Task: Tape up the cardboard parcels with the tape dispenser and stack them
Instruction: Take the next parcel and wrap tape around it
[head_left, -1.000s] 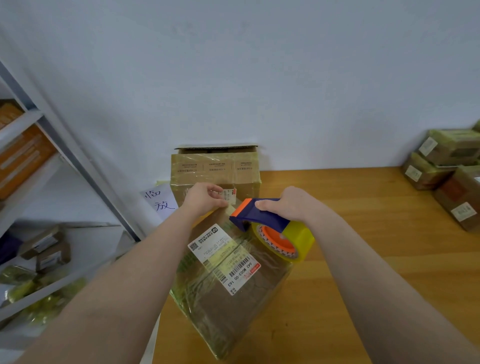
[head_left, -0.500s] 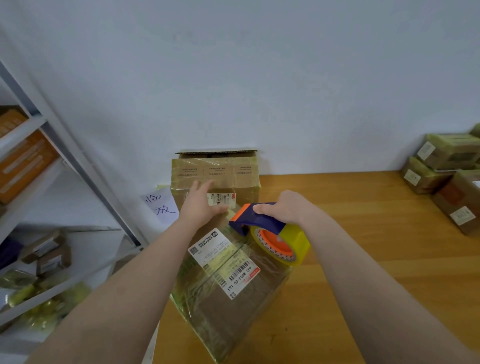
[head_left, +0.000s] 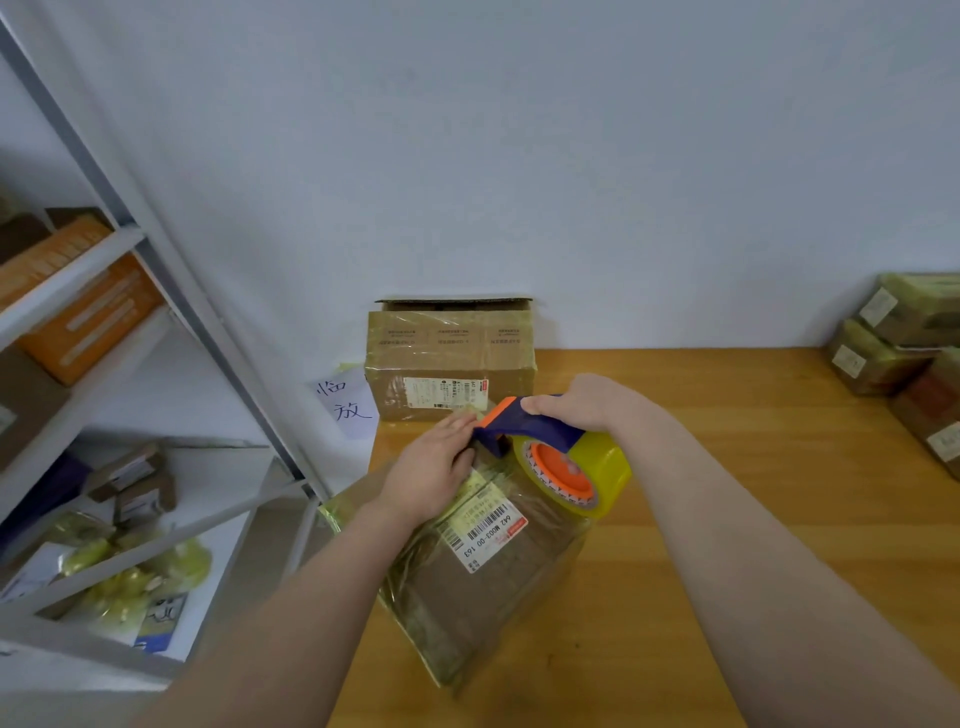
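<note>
Parcel label (head_left: 488, 535) reads 642 M003-00 163 — right hand (head_left: 576, 408) grips tape dispenser (head_left: 558, 465).

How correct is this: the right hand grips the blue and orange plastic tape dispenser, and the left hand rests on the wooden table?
Partly. In the head view the left hand rests on the tape-wrapped brown cardboard parcel, not the wooden table. The right hand does grip the blue and orange tape dispenser.
</note>
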